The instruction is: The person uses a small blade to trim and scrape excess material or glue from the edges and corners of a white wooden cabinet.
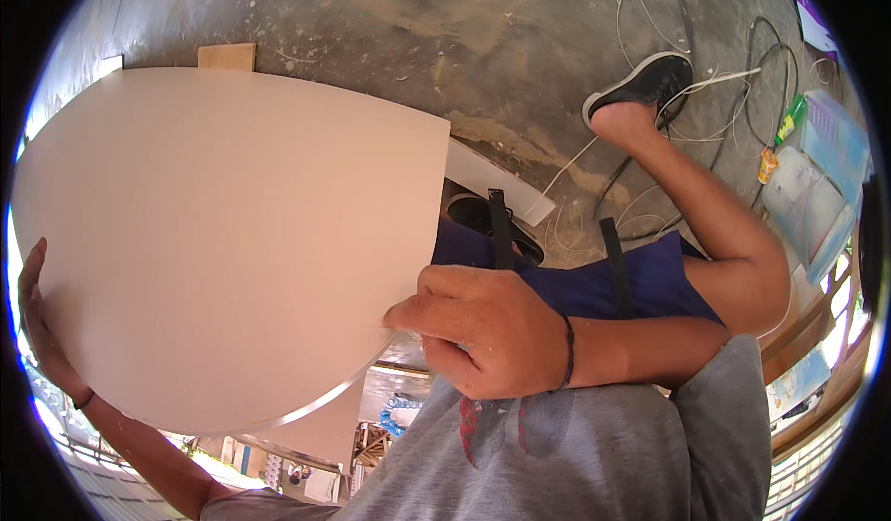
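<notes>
A large white board (232,243) with curved edges fills the left half of the view, its smooth face toward me. My right hand (487,326), a dark band round its wrist, is closed at the board's near right edge. Its fingertips overlap the face, while the other fingers curl below the edge; a small pale bit under them is too hidden to name. Against the board's left edge lies my left hand (42,321), fingers stretched and partly cut off by the picture's rim. That wrist also wears a dark band.
Beyond the board are a wooden block (226,57) and a white strip (501,180) on the concrete floor (399,20). Cables (733,113) trail by my dark shoe (650,85). Plastic containers (807,205) and a green bottle (792,120) stand at the right.
</notes>
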Motion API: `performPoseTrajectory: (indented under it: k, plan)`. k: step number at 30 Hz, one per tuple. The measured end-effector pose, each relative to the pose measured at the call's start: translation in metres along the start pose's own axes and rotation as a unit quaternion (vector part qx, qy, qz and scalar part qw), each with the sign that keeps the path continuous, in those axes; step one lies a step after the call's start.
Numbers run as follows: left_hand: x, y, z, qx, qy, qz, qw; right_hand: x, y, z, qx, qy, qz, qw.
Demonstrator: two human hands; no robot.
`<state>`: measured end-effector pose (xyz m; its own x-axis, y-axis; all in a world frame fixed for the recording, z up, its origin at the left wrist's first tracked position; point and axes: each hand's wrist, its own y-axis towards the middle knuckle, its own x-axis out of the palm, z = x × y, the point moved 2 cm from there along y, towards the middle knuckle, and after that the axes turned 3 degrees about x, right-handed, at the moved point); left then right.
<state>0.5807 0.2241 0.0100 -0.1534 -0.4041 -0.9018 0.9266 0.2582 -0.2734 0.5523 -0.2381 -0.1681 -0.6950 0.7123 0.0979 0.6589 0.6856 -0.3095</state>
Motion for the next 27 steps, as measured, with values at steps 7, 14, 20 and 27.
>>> performPoseTrajectory:
  k: [7,14,20,27]
  plan:
    - [0.006,0.009,0.013,0.031,0.015,0.013,0.999,-0.051,0.044,0.225,0.247,-0.13,0.075,0.957]
    - [0.019,0.0,0.031,-0.045,-0.04,0.067,0.996,-0.012,0.067,0.309,0.235,-0.128,0.132,0.954]
    - [0.016,0.0,0.032,0.02,-0.039,0.042,0.998,-0.008,0.078,0.286,0.235,-0.078,0.126,0.961]
    - [0.026,0.001,0.042,-0.017,-0.082,0.068,0.994,-0.008,0.046,0.183,0.141,-0.017,0.078,0.987]
